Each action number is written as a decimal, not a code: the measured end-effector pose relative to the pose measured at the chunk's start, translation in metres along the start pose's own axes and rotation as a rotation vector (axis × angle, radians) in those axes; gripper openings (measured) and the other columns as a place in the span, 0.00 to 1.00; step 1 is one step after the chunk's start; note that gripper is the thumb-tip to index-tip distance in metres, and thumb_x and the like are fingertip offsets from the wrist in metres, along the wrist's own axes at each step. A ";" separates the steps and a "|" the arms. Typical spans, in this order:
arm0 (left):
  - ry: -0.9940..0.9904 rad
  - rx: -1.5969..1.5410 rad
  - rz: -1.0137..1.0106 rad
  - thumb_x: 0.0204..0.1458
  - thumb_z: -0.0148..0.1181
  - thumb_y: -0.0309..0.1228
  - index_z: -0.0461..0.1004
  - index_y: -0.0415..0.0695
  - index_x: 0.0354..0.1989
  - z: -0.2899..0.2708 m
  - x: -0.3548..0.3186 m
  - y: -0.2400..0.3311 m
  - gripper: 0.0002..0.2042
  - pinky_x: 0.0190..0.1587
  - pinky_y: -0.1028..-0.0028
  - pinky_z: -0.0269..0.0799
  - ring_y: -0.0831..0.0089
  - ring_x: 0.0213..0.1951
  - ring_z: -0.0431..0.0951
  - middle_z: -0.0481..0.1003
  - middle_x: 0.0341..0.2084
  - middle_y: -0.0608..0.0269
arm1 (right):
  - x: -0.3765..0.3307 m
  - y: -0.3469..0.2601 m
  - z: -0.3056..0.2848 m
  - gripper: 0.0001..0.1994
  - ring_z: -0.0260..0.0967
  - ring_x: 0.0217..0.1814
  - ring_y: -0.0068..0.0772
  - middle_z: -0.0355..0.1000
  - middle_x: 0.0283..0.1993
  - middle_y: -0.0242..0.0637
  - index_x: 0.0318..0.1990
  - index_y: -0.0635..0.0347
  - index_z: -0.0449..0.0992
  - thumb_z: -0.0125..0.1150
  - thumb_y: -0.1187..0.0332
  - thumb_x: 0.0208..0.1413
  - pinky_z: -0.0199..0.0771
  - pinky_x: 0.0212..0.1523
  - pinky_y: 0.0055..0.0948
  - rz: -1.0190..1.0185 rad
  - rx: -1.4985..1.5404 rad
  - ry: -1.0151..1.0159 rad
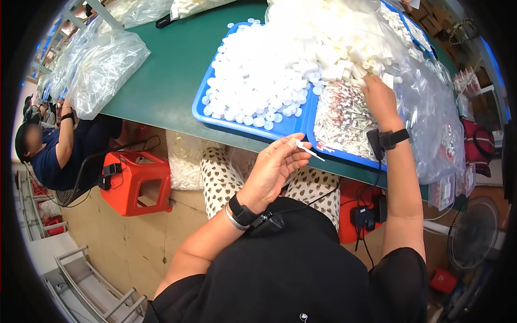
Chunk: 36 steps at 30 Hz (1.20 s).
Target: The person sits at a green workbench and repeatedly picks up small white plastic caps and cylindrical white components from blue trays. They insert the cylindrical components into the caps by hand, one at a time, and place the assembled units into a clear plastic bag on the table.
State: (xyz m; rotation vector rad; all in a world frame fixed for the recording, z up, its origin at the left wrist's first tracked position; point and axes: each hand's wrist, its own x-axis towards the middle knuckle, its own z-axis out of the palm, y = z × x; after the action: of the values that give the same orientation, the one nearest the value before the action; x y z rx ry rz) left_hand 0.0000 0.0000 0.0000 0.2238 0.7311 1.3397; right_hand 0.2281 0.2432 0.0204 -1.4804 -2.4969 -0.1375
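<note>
My left hand is held over my lap at the table's near edge, fingers pinched on a thin white stick-like piece that points right. My right hand reaches forward into a blue tray, its fingers at the edge of a heap of short white tubes; what it grips is hidden. Under that hand lies a pile of thin red-and-white pieces. Another blue tray to the left is heaped with small round white caps.
The trays sit on a green table. Clear plastic bags of white parts lie at the far left, and another clear bag drapes at the right. An orange stool and a seated person are to the left; a fan stands lower right.
</note>
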 end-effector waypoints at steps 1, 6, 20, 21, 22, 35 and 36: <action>0.001 -0.001 0.002 0.64 0.54 0.36 0.66 0.33 0.57 0.000 0.000 0.000 0.21 0.52 0.72 0.75 0.70 0.45 0.78 0.75 0.47 0.50 | -0.002 0.003 0.002 0.12 0.75 0.47 0.47 0.74 0.47 0.48 0.48 0.61 0.76 0.59 0.68 0.58 0.73 0.46 0.39 -0.016 0.011 0.053; -0.039 0.027 0.010 0.65 0.51 0.37 0.67 0.34 0.56 0.000 -0.006 0.002 0.19 0.51 0.72 0.75 0.71 0.45 0.78 0.76 0.46 0.51 | -0.030 -0.018 -0.031 0.11 0.71 0.37 0.49 0.74 0.37 0.46 0.45 0.66 0.75 0.58 0.69 0.59 0.70 0.41 0.39 0.029 0.362 0.189; -0.091 0.112 0.035 0.63 0.56 0.36 0.72 0.42 0.54 0.008 0.007 -0.016 0.15 0.36 0.83 0.67 0.81 0.36 0.72 0.73 0.39 0.67 | -0.132 -0.136 -0.053 0.08 0.69 0.26 0.30 0.67 0.31 0.38 0.34 0.64 0.72 0.66 0.81 0.48 0.70 0.27 0.28 -0.069 0.820 -0.037; -0.079 0.155 0.039 0.63 0.55 0.35 0.73 0.42 0.53 0.009 0.006 -0.017 0.14 0.36 0.83 0.68 0.82 0.35 0.72 0.72 0.40 0.67 | -0.132 -0.138 -0.054 0.08 0.69 0.26 0.30 0.67 0.31 0.38 0.34 0.64 0.72 0.66 0.81 0.48 0.69 0.27 0.28 -0.043 0.850 -0.030; -0.067 0.198 0.044 0.64 0.55 0.34 0.73 0.42 0.53 0.009 0.005 -0.018 0.14 0.36 0.83 0.68 0.82 0.35 0.71 0.72 0.41 0.67 | -0.132 -0.139 -0.054 0.08 0.69 0.26 0.30 0.67 0.31 0.38 0.33 0.64 0.72 0.66 0.81 0.49 0.69 0.27 0.27 -0.017 0.882 -0.023; -0.136 0.692 0.315 0.63 0.54 0.27 0.69 0.41 0.61 0.014 -0.003 -0.018 0.18 0.38 0.81 0.72 0.83 0.37 0.74 0.73 0.42 0.64 | -0.135 -0.127 -0.059 0.07 0.75 0.36 0.23 0.72 0.42 0.41 0.45 0.66 0.65 0.53 0.75 0.64 0.79 0.35 0.22 0.336 1.558 -0.462; -0.157 0.676 0.291 0.62 0.55 0.27 0.68 0.40 0.62 0.011 -0.003 -0.019 0.19 0.38 0.81 0.72 0.83 0.37 0.74 0.74 0.42 0.64 | -0.138 -0.127 -0.057 0.07 0.75 0.35 0.22 0.74 0.40 0.41 0.45 0.66 0.67 0.54 0.73 0.64 0.77 0.35 0.23 0.331 1.531 -0.469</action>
State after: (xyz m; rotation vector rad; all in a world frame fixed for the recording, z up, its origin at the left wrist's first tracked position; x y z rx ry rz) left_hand 0.0220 -0.0043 -0.0011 0.9941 1.0261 1.2855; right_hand 0.1892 0.0527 0.0465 -1.0912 -1.5366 1.8310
